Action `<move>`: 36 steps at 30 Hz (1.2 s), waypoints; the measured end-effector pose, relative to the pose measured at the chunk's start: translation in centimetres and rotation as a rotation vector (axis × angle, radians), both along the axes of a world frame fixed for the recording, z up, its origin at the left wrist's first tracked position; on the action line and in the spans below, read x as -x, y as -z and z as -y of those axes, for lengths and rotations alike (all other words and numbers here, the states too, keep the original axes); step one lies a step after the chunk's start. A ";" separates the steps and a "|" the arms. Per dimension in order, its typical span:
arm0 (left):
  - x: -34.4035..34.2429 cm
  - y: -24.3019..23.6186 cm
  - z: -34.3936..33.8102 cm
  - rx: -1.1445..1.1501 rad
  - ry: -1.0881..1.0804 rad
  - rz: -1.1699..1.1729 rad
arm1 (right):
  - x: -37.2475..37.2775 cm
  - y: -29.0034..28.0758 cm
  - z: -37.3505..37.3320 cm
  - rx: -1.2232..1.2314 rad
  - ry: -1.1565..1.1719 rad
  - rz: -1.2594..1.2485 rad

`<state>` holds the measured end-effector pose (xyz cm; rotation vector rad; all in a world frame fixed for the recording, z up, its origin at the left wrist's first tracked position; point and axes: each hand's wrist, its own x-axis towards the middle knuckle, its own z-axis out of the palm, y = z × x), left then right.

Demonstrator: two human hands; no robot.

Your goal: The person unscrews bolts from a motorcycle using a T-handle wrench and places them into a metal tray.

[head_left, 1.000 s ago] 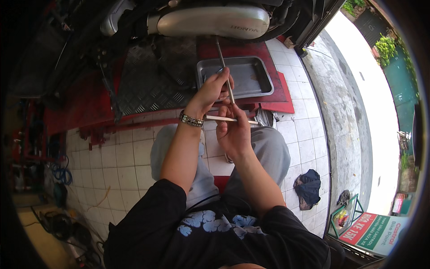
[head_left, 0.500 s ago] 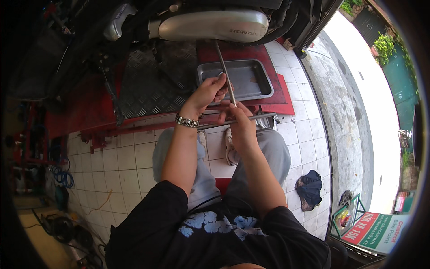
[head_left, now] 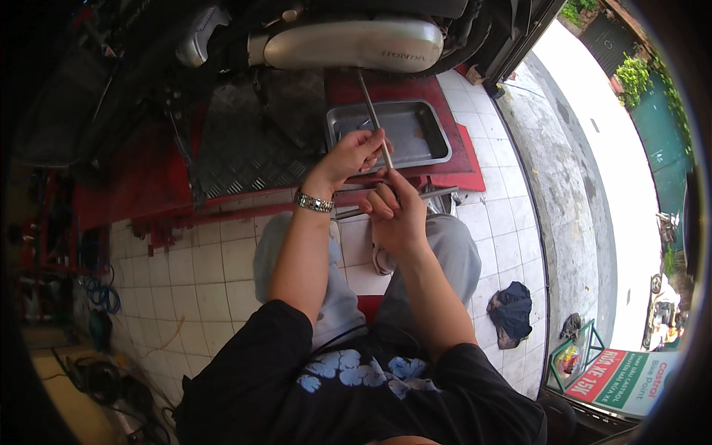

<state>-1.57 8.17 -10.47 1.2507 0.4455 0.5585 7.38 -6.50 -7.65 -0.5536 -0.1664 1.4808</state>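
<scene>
A long T-handle wrench (head_left: 368, 100) reaches up to the underside of a motor scooter's silver engine cover (head_left: 354, 44). My left hand (head_left: 354, 157) is closed, pinching the shaft between thumb and fingers. Lower down, my right hand (head_left: 400, 215) has its thumb and fingertips at the shaft near the crossbar, other fingers curled. The crossbar shows on both sides of that hand; its joint with the shaft is hidden. What the wrench's far end meets is out of sight. Beyond my hands, a shallow metal tray (head_left: 443, 141) holds a small item I cannot make out.
The tray rests on a red lift platform (head_left: 463, 178) with a dark tread plate (head_left: 245, 141). White floor tiles (head_left: 211, 285) lie below. A dark cloth (head_left: 510, 313) is on the floor to the right, near a sign board (head_left: 612, 382). Blue hose (head_left: 104, 295) coils at left.
The crossbar has turned slightly. My left hand has shifted a little to the right along the shaft, and my right hand's fingers have curled in more.
</scene>
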 end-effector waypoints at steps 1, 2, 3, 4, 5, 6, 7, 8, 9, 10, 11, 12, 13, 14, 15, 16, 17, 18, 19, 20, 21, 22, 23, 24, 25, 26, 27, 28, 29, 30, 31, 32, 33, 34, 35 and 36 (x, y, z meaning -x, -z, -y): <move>-0.1 0.0 0.1 -0.002 -0.002 0.005 | -0.1 -0.2 0.0 0.010 0.008 0.010; -0.2 0.0 0.1 -0.004 -0.004 0.009 | -0.2 -0.3 0.1 0.021 0.016 0.020; -0.2 0.0 0.1 -0.008 -0.001 0.009 | -0.4 -0.2 0.0 0.015 0.017 0.017; -0.1 -0.1 0.1 -0.013 0.002 0.008 | -0.5 0.0 0.0 0.010 0.017 0.013; -0.1 -0.1 0.1 -0.017 0.004 0.007 | -0.6 0.0 0.0 0.004 0.017 0.010; 0.0 -0.1 0.1 -0.016 0.004 0.009 | -0.5 -0.1 -0.1 0.021 0.029 0.032; 0.0 -0.1 0.1 -0.015 0.003 0.011 | -0.3 -0.4 -0.1 0.038 0.039 0.054; 0.1 -0.1 0.1 -0.015 0.001 0.013 | -0.1 -0.6 -0.2 0.054 0.049 0.076; 0.1 -0.1 0.2 -0.015 0.003 0.016 | 0.0 -0.7 -0.2 0.051 0.053 0.087; 0.1 -0.1 0.2 -0.015 0.006 0.019 | -0.1 -0.6 -0.2 0.049 0.057 0.098; 0.1 -0.1 0.2 -0.014 0.009 0.023 | -0.1 -0.6 -0.2 0.046 0.062 0.109; 0.1 -0.2 0.2 -0.018 0.011 0.027 | -0.3 -0.2 -0.2 0.014 0.048 0.114; 0.1 -0.2 0.2 -0.019 0.014 0.032 | -0.7 0.3 -0.2 -0.015 0.036 0.119; 0.1 -0.2 0.3 -0.020 0.018 0.037 | -0.9 0.8 -0.1 -0.045 0.025 0.125; 0.1 -0.3 0.2 -0.009 0.011 0.018 | -0.4 1.3 -0.3 -0.070 0.129 0.577; 0.4 -0.2 0.1 0.006 0.009 -0.006 | 0.7 1.6 -0.4 -0.087 0.235 1.025; 0.6 -0.2 0.1 0.021 0.008 -0.030 | 1.5 1.8 -0.5 -0.098 0.340 1.475; 1.0 0.0 0.1 0.031 0.019 -0.038 | 1.6 1.9 -0.3 -0.047 0.299 1.503; 1.1 -0.1 -0.2 0.032 0.021 -0.032 | 1.4 1.8 -0.4 -0.010 0.260 1.541; 1.2 -0.2 -0.3 0.034 0.024 -0.026 | 1.2 1.6 -0.6 0.028 0.221 1.579; 1.2 -0.1 -0.1 0.046 0.030 -0.019 | 1.5 1.5 -0.4 0.053 0.202 1.534; 1.2 -0.2 0.0 0.038 0.032 -0.025 | 1.4 1.4 -0.3 0.060 0.200 1.555; 1.2 -0.3 0.1 0.029 0.034 -0.031 | 1.2 1.3 -0.3 0.066 0.198 1.574; 1.2 -0.4 0.1 0.021 0.036 -0.038 | 1.0 1.2 -0.2 0.072 0.195 1.594; 1.5 -0.1 0.0 0.026 0.084 -0.081 | 0.7 1.2 -0.1 0.049 0.216 1.604; 1.9 0.3 -0.2 0.032 0.132 -0.123 | 0.3 0.9 -0.1 0.055 0.222 1.658; 2.2 0.7 -0.3 0.037 0.180 -0.166 | 0.0 0.5 -0.2 0.061 0.228 1.712; 2.2 0.2 0.0 0.018 0.181 -0.159 | -0.3 0.3 -0.1 0.074 0.232 1.766; 2.1 -0.4 0.2 -0.002 0.182 -0.152 | -0.5 0.3 0.0 0.090 0.249 1.867; 1.9 -0.8 0.5 -0.021 0.183 -0.144 | -0.4 -0.1 0.1 0.127 0.245 1.910; 1.8 -0.5 0.4 -0.030 0.166 -0.126 | 0.0 -0.9 0.3 0.154 0.237 1.954; 1.6 0.0 0.1 -0.040 0.149 -0.108 | 0.3 -1.5 0.5 0.181 0.230 1.998; 1.4 0.4 0.0 -0.049 0.131 -0.090 | 0.4 -1.5 0.6 0.196 0.315 2.061; 1.1 0.2 0.2 -0.030 0.121 -0.068 | 0.3 -1.5 0.9 0.216 0.404 2.118; 0.8 0.1 0.6 -0.011 0.110 -0.047 | 0.3 -1.4 1.2 0.235 0.495 2.172; 0.4 0.0 0.9 0.008 0.098 -0.025 | 0.4 -1.7 1.7 0.232 0.584 2.163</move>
